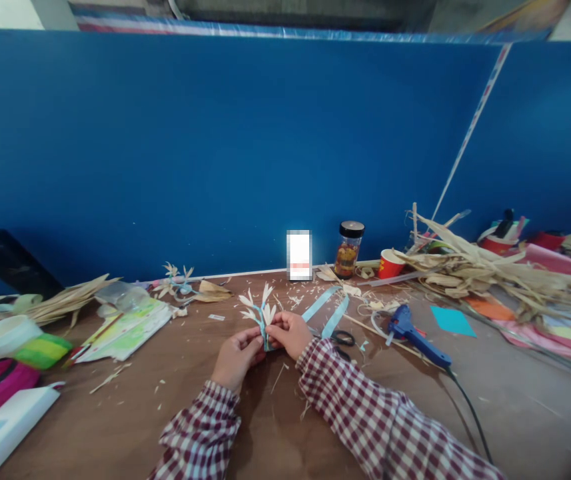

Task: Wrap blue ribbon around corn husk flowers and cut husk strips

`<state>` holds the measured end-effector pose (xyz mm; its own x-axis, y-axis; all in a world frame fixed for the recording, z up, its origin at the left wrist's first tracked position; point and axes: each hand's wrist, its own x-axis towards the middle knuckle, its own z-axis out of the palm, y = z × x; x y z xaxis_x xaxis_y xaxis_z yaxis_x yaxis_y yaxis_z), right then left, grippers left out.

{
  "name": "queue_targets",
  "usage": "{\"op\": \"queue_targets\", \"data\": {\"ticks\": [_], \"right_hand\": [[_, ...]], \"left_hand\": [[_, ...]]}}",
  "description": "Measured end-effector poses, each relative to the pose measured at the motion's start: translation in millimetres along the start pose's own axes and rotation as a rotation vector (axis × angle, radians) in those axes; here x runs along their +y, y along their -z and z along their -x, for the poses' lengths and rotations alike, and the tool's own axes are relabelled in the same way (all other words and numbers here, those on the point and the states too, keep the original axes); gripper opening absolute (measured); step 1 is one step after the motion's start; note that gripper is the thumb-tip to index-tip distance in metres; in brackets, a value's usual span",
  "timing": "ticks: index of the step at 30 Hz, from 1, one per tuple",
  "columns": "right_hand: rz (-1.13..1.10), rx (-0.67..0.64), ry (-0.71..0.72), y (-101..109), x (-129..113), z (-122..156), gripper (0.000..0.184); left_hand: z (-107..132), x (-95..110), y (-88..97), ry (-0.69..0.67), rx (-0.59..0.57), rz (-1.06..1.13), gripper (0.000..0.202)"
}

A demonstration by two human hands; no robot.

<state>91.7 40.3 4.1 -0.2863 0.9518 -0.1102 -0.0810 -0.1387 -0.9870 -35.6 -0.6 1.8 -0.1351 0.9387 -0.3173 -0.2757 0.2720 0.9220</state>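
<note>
At a brown worktable [190, 393] set against a tall blue partition [215, 153], a person in checked sleeves works with both hands close together near the middle of the tabletop. A loose heap of dried corn husks [485, 270] sprawls along the right side, and husk shavings litter the wood. The left hand [238, 357] and the right hand [290, 333] meet at the base of a small husk sprig [260, 310], its stem wrapped in pale blue. Fingers of both hands are pinched closed on that stem; the pale pointed leaves stand upright and fan out just above the fingertips, clear of them. Two pale blue ribbon strips [328, 310] lie flat just beyond the right hand. A blue glue gun [408, 330] rests to the right, its cord trailing toward the table edge. Black-handled scissors [342, 339] lie between the right wrist and the gun. At the partition stand a black-lidded jar [349, 249] and a red paper cup [391, 264].
</note>
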Motion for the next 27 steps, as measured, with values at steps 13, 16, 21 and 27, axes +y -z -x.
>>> {"op": "queue_targets", "data": {"ticks": [13, 16, 21, 27], "right_hand": [[0.016, -0.016, -0.030, 0.2, -0.7, 2.3, 0.013], [0.034, -0.030, -0.037, 0.9, -0.8, 3.4, 0.012], [0.076, -0.033, -0.040, 2.2, 0.4, 3.7, 0.011], [0.194, -0.021, -0.003, 7.2, -4.4, 3.9, 0.008]], "left_hand": [[-1.2, -2.7, 0.4, -0.017, 0.016, 0.019, 0.026], [-1.4, -2.9, 0.6, -0.029, 0.008, 0.014, 0.029], [1.3, 0.3, -2.9, -0.011, 0.036, -0.016, 0.032], [2.5, 0.9, -3.8, -0.017, 0.061, 0.004, 0.023]]}}
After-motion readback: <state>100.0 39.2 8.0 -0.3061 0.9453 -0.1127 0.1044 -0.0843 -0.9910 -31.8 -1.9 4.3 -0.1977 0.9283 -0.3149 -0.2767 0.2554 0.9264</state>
